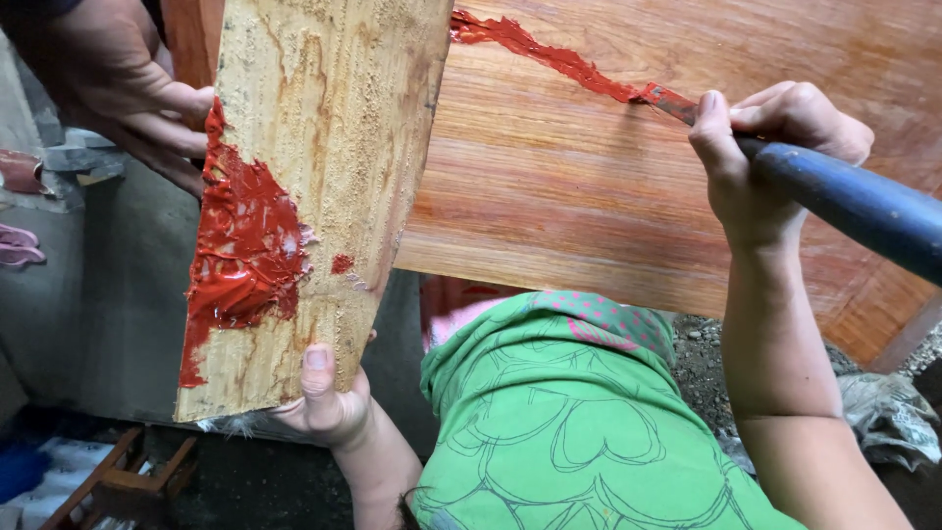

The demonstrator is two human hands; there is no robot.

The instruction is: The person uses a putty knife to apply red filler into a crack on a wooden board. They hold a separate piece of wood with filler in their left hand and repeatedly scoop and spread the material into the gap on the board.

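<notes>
My left hand grips the lower end of a rough pale wood offcut, held upright like a palette, with a thick patch of red putty on its left side. My right hand is closed around a blue-handled putty knife; its blade tip touches a large reddish-brown wooden panel. A streak of red putty runs along the panel up and to the left of the blade. Another person's hand rests at the offcut's upper left edge.
My green patterned shirt fills the bottom middle. A small wooden frame lies on the dark floor at bottom left. Grey concrete stands left of the offcut; gravel and a grey cloth lie at lower right.
</notes>
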